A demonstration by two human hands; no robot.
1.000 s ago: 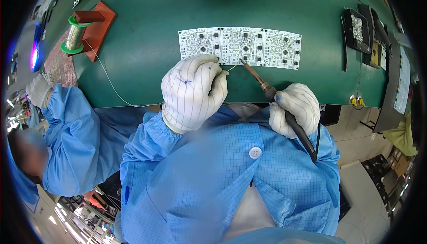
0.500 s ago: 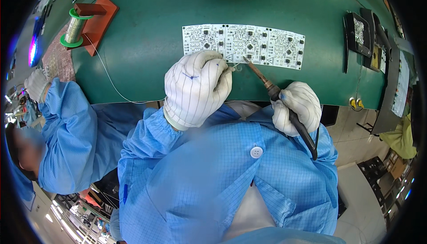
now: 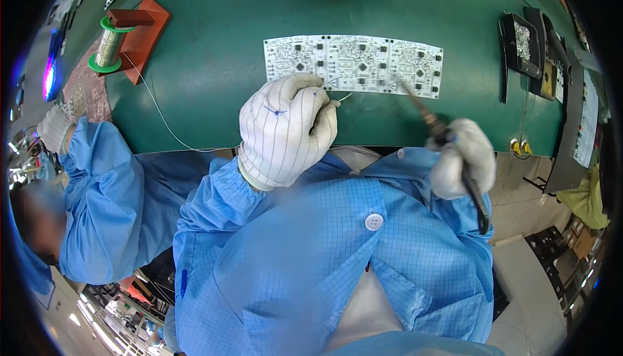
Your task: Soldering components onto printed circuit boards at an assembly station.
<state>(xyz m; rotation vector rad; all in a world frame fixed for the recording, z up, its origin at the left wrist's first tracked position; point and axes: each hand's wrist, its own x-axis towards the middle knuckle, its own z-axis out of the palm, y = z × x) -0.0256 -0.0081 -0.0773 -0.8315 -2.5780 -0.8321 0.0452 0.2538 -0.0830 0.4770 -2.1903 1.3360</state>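
A long white circuit board panel (image 3: 354, 64) with small black parts lies on the green bench (image 3: 214, 64). My left hand (image 3: 285, 129), in a white striped glove, pinches a thin solder wire (image 3: 344, 98) whose end points at the board's near edge. My right hand (image 3: 464, 158), gloved and blurred, grips a soldering iron (image 3: 422, 112) with its tip at the right part of the board's near edge.
A solder spool (image 3: 107, 48) on a red stand (image 3: 143, 35) sits at the far left, its wire running to my left hand. Black trays (image 3: 522, 41) stand at the right. A co-worker in a blue coat (image 3: 97, 194) works at my left.
My right hand and the soldering iron have swung to the right along the board's near edge. The left hand stays at the board with the wire.
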